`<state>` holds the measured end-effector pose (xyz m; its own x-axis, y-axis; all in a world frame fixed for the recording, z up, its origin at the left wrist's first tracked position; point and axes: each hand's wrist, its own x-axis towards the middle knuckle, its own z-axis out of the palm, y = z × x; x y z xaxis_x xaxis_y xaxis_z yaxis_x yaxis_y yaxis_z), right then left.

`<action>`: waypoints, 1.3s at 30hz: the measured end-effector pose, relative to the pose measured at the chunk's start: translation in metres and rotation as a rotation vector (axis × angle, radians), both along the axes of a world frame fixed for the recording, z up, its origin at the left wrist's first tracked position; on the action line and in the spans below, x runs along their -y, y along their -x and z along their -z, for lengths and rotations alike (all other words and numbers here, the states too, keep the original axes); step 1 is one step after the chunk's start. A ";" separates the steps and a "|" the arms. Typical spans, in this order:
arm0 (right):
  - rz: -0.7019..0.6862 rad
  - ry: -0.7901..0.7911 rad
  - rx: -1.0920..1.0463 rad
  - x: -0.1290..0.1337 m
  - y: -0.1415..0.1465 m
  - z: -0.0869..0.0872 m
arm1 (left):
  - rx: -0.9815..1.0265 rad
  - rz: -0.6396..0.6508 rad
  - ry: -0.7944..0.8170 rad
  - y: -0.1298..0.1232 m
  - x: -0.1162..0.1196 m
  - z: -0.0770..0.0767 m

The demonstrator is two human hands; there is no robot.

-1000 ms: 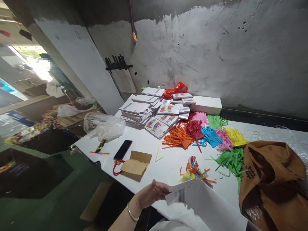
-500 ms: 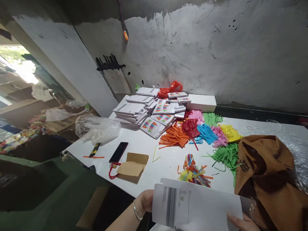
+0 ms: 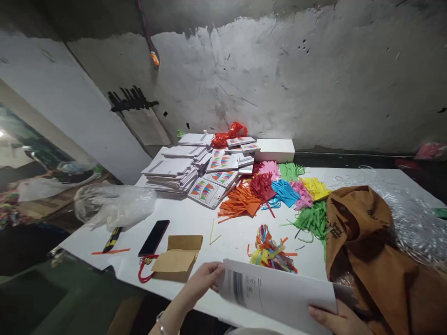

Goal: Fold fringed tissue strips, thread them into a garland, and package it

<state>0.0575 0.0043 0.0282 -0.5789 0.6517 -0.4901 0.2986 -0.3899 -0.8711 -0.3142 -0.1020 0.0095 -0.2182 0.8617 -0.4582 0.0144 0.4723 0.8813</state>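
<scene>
Fingers of the left hand [image 3: 205,280] pinch the left end of a flat white printed packet [image 3: 279,295]; the right hand's [image 3: 337,318] thumb presses its right end, other fingers hidden. Its long axis runs sideways between the 2 hands, above the white surface's [image 3: 233,237] near edge. A multicoloured tassel bundle [image 3: 267,253] lies just beyond; brown fabric [image 3: 380,260] crowds the right.

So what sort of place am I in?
Probably a workshop or packing room: the table holds piled white packs and bunches of coloured tassels, and the wall behind is rough and only patchily painted.
</scene>
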 end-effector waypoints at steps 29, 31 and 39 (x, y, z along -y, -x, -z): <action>-0.200 -0.651 0.036 0.024 0.033 -0.025 | -1.045 0.507 -0.943 -0.124 -0.017 -0.055; -0.135 -0.705 0.086 0.028 0.032 -0.014 | -1.060 0.497 -0.930 -0.124 -0.017 -0.061; -0.043 -1.014 0.022 0.033 0.044 -0.018 | -1.133 0.584 -0.848 -0.126 -0.016 -0.065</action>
<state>0.0138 -0.0282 0.0463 -0.6091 0.7451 0.2717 0.3152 0.5418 -0.7792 -0.1878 -0.0864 0.0741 0.3487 0.8624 0.3669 0.8436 -0.4594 0.2781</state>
